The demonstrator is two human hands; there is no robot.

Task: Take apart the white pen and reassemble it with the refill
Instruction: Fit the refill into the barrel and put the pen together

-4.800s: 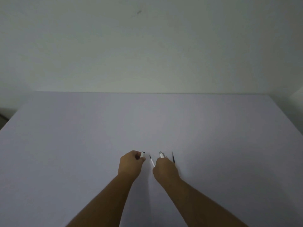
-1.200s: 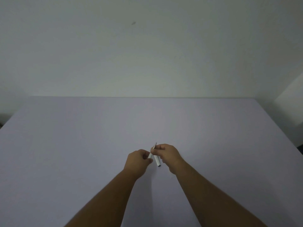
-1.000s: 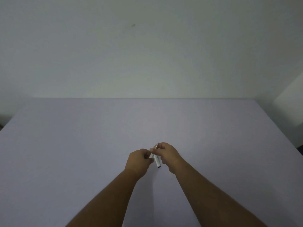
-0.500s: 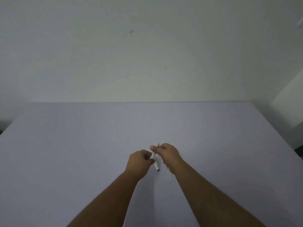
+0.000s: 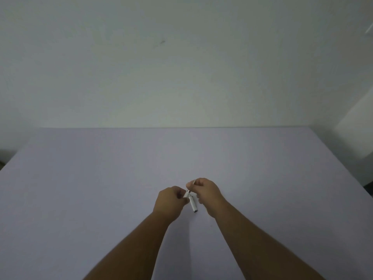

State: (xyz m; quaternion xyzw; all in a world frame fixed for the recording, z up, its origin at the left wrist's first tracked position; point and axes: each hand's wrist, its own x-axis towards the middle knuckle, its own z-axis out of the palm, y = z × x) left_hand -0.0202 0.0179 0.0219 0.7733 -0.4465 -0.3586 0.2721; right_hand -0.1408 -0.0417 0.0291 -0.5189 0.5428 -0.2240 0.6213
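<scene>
the right hand [image 5: 207, 191] pinches the refill [image 5: 191, 186]; the left hand [image 5: 170, 201] grips a white pen part [image 5: 185, 195], just left of the barrel [image 5: 193, 204]. judged step: refill insertion; next requires axial alignment.

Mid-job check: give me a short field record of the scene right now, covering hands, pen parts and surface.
left hand: closed on a white pen piece
right hand: pinching the thin refill, which slants down toward the left hand
barrel: white, below and between the hands; whether it is held or lying on the table cannot be told
table: pale lilac
assembly: not finished
</scene>
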